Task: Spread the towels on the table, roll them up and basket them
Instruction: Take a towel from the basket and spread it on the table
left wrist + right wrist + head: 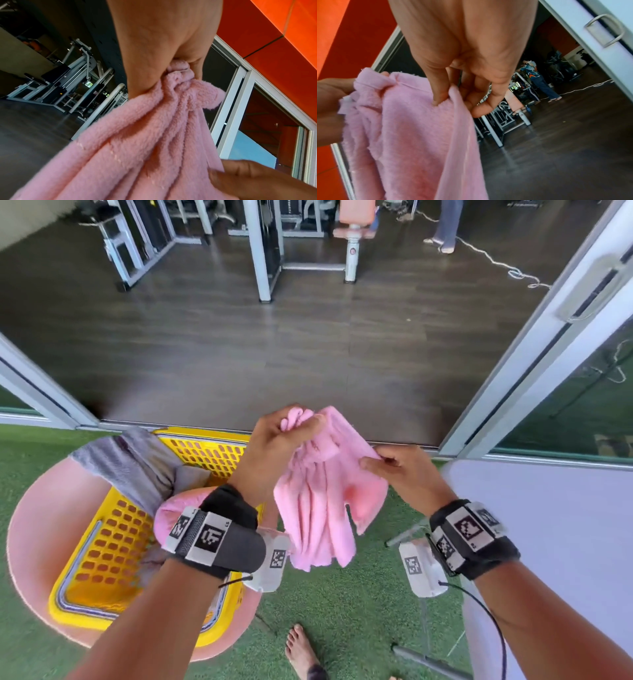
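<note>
You stand on green artificial turf (342, 611) at an open sliding doorway, facing a dark wood floor (274, 354) with white-framed gym machines (263, 251) at the far side. A pale table (565, 542) fills the lower right of the head view, just beside your right forearm. To your lower left a pink round chair (37, 542) carries a yellow basket (102, 542) with slotted walls. A grey towel (137, 467) drapes over the basket's far rim and down inside, and a second pink towel (178, 508) lies bunched in the basket, partly hidden by your left wrist.

Between your hands, held up in the air over the turf and between basket and table, hangs the pink towel (318, 498) (145, 142) (412, 135), crumpled in long vertical folds and touching neither basket nor table. Your left hand (274, 450) (163, 47) is closed tight around a gathered top corner, cloth poking out above the fist. Your right hand (407, 470) (462, 54) pinches the towel's upper right edge between thumb and curled fingers (440, 94); the other fingers are loosely bent behind the cloth. Both wrists wear black straps with square printed markers. One bare foot (301, 648) shows on the turf below the towel.
</note>
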